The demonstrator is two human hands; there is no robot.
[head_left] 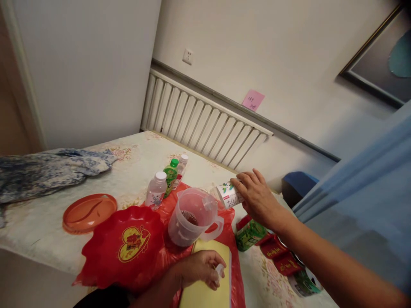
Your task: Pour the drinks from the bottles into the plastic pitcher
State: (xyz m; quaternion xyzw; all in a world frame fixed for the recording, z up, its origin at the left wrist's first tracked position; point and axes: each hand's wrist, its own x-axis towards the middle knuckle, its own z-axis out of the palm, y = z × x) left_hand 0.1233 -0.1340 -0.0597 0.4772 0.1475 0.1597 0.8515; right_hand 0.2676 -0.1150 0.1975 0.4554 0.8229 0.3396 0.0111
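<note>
My right hand (257, 196) grips a bottle with a white printed label (229, 196), tipped so its clear mouth leans over a translucent plastic pitcher (181, 233). Some dark liquid (189, 217) lies at the pitcher's bottom. Below the pitcher, my left hand (204, 267) pinches a small white bottle cap (220, 270) above a yellow pad (204, 295). A red plastic bag (237, 273) is spread underneath. Just left of the pitcher stand a clear bottle with a white cap (156, 191), a green-capped bottle (171, 175) and another white-capped bottle (183, 164).
A red scalloped tray (105, 244) and an orange lid (91, 211) lie at left, beyond them a patterned cloth (54, 171). At right are a green container (250, 235), red packages (279, 256) and another green container (305, 282). A radiator (199, 119) runs behind the table.
</note>
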